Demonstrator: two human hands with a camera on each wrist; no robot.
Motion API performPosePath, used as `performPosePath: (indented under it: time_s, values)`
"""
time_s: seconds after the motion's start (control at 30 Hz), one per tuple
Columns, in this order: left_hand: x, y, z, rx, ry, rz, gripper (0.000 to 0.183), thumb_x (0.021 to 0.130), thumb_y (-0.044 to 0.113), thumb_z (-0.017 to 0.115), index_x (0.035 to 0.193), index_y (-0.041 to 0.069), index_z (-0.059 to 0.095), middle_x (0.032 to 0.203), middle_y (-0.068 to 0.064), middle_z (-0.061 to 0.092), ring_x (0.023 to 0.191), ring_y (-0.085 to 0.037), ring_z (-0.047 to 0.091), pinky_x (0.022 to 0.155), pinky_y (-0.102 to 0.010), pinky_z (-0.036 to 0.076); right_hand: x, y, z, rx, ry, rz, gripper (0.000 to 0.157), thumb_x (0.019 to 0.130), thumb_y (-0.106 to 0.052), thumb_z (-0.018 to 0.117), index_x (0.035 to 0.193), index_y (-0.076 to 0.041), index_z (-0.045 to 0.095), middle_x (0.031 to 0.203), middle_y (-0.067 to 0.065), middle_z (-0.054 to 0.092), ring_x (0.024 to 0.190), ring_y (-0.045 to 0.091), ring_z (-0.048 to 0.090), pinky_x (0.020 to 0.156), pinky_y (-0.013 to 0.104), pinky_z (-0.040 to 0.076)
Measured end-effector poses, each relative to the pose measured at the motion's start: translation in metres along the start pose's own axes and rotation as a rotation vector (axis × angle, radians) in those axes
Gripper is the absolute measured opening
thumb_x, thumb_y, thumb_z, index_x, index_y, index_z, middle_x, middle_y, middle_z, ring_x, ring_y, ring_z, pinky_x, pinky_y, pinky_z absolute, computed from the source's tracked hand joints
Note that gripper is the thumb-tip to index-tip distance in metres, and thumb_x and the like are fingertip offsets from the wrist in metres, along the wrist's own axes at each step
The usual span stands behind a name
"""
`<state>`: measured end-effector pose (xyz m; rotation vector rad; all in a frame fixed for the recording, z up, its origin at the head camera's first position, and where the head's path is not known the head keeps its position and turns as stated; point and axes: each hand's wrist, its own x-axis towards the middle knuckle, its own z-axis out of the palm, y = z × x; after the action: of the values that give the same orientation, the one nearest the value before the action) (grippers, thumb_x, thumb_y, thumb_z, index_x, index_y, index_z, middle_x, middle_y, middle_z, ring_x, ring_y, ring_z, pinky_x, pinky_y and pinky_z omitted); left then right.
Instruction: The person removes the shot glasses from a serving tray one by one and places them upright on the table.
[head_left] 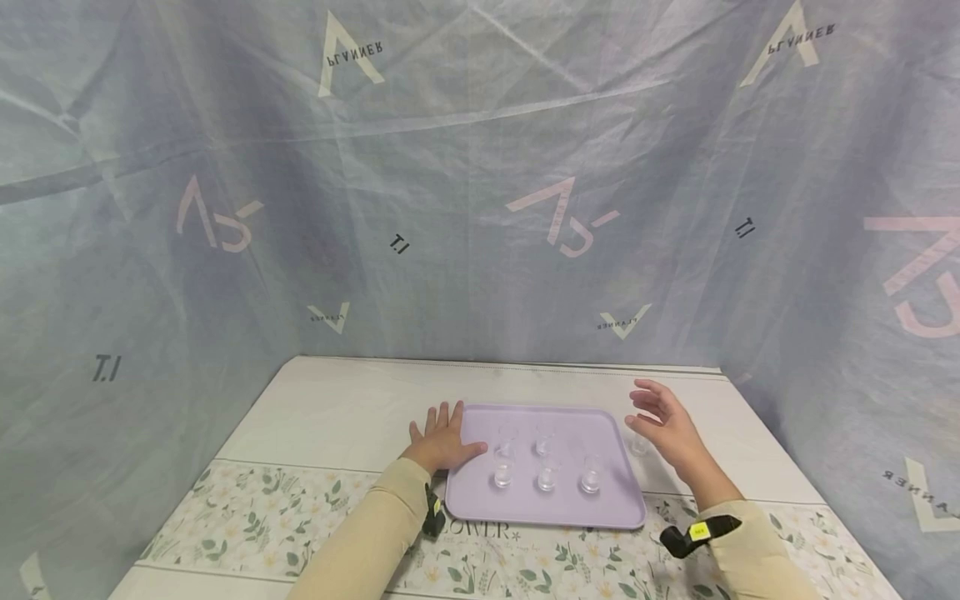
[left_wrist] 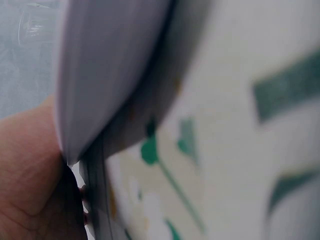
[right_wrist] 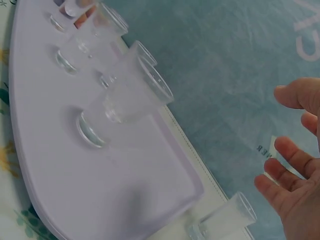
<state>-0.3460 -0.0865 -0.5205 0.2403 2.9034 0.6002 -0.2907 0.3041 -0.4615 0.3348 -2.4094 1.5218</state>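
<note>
A lilac tray (head_left: 480,507) lies on the table, carrying several small clear glasses in two rows. In the near row stand a left glass (head_left: 503,474), a middle glass (head_left: 547,477) and a right glass (head_left: 591,478). My left hand (head_left: 441,447) rests at the tray's left rim, fingers spread and the thumb reaching over the edge. Beyond the tray's right edge, another clear glass (right_wrist: 222,220) stands on the table. My right hand (head_left: 670,429) is raised near that glass, fingers loosely bent with nothing between them. Whether any glass contains liquid I cannot tell.
The white table covering (head_left: 330,417) has a floral band (head_left: 247,517) along its front part. Grey-blue printed curtains (head_left: 465,275) enclose the table at the back and both sides.
</note>
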Motion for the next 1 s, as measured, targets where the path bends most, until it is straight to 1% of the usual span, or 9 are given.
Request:
performPosePath:
  time_s: [0.07, 0.2, 0.27, 0.33, 0.43, 0.57, 0.8, 0.87, 1.0]
  values:
    - [-0.002, 0.001, -0.002, 0.008, -0.012, -0.002, 0.104, 0.090, 0.070, 0.056, 0.164, 0.011, 0.011, 0.168, -0.021, 0.005, 0.154, -0.042, -0.002, 0.116, -0.070, -0.006, -0.001, -0.003, 0.001, 0.011, -0.012, -0.006, 0.064, 0.095, -0.005, 0.069, 0.150, 0.001, 0.037, 0.140, 0.030, 0.051, 0.131, 0.045, 0.047, 0.095, 0.006, 0.040]
    - [-0.010, 0.008, -0.012, 0.006, -0.023, -0.009, 0.100, 0.093, 0.064, 0.058, 0.163, 0.009, 0.013, 0.168, -0.023, 0.009, 0.154, -0.042, 0.002, 0.117, -0.069, -0.001, -0.004, -0.004, 0.005, 0.041, -0.029, -0.014, 0.064, 0.095, -0.004, 0.070, 0.150, 0.000, 0.038, 0.140, 0.029, 0.052, 0.131, 0.046, 0.047, 0.095, 0.008, 0.042]
    - [-0.007, 0.006, -0.009, 0.000, -0.027, -0.009, 0.102, 0.092, 0.066, 0.057, 0.163, 0.010, 0.011, 0.168, -0.022, 0.006, 0.154, -0.042, -0.001, 0.116, -0.069, -0.005, -0.005, -0.004, 0.008, 0.050, -0.038, -0.021, 0.063, 0.094, -0.003, 0.070, 0.149, 0.001, 0.038, 0.139, 0.029, 0.052, 0.130, 0.046, 0.047, 0.095, 0.009, 0.044]
    - [-0.004, 0.003, -0.005, -0.006, -0.014, -0.004, 0.104, 0.091, 0.068, 0.056, 0.163, 0.010, 0.011, 0.168, -0.023, 0.006, 0.154, -0.042, -0.001, 0.116, -0.070, -0.006, -0.007, -0.003, 0.010, 0.055, -0.047, -0.020, 0.063, 0.094, -0.003, 0.070, 0.149, 0.001, 0.039, 0.138, 0.029, 0.052, 0.129, 0.047, 0.048, 0.095, 0.010, 0.044]
    - [0.004, -0.003, 0.003, -0.013, -0.011, -0.003, 0.108, 0.089, 0.074, 0.053, 0.164, 0.012, 0.007, 0.168, -0.021, 0.002, 0.154, -0.040, -0.005, 0.115, -0.070, -0.010, -0.009, -0.002, 0.013, 0.058, -0.060, -0.017, 0.063, 0.093, -0.002, 0.070, 0.148, 0.001, 0.039, 0.137, 0.030, 0.053, 0.128, 0.047, 0.049, 0.094, 0.011, 0.045]
    - [0.010, -0.007, 0.009, -0.017, 0.002, -0.003, 0.108, 0.088, 0.073, 0.055, 0.164, 0.015, 0.007, 0.169, -0.019, 0.002, 0.154, -0.040, -0.006, 0.115, -0.069, -0.010, -0.012, -0.002, 0.016, 0.065, -0.071, -0.022, 0.063, 0.092, 0.000, 0.071, 0.147, 0.002, 0.040, 0.136, 0.031, 0.052, 0.127, 0.048, 0.050, 0.093, 0.012, 0.047]
    - [0.009, -0.006, 0.008, -0.009, -0.004, -0.010, 0.106, 0.089, 0.071, 0.056, 0.165, 0.016, 0.006, 0.169, -0.018, 0.000, 0.154, -0.039, -0.007, 0.115, -0.069, -0.009, -0.017, 0.000, 0.021, 0.083, -0.099, -0.005, 0.064, 0.092, 0.000, 0.072, 0.147, 0.000, 0.041, 0.137, 0.031, 0.053, 0.128, 0.049, 0.051, 0.091, 0.015, 0.048]
    - [0.007, -0.005, 0.006, -0.004, -0.007, -0.012, 0.106, 0.089, 0.071, 0.056, 0.165, 0.016, 0.006, 0.169, -0.018, 0.000, 0.154, -0.039, -0.007, 0.116, -0.069, -0.009, -0.019, 0.001, 0.023, 0.081, -0.108, 0.000, 0.064, 0.092, -0.001, 0.072, 0.147, 0.000, 0.041, 0.137, 0.032, 0.053, 0.128, 0.049, 0.051, 0.092, 0.019, 0.049]
    - [0.002, -0.001, 0.002, 0.000, -0.011, -0.008, 0.106, 0.090, 0.071, 0.055, 0.164, 0.013, 0.008, 0.169, -0.020, 0.003, 0.155, -0.040, -0.004, 0.116, -0.069, -0.008, -0.024, 0.005, 0.027, 0.062, -0.120, -0.007, 0.063, 0.092, -0.001, 0.072, 0.147, -0.001, 0.042, 0.136, 0.029, 0.055, 0.127, 0.047, 0.052, 0.099, 0.037, 0.052]
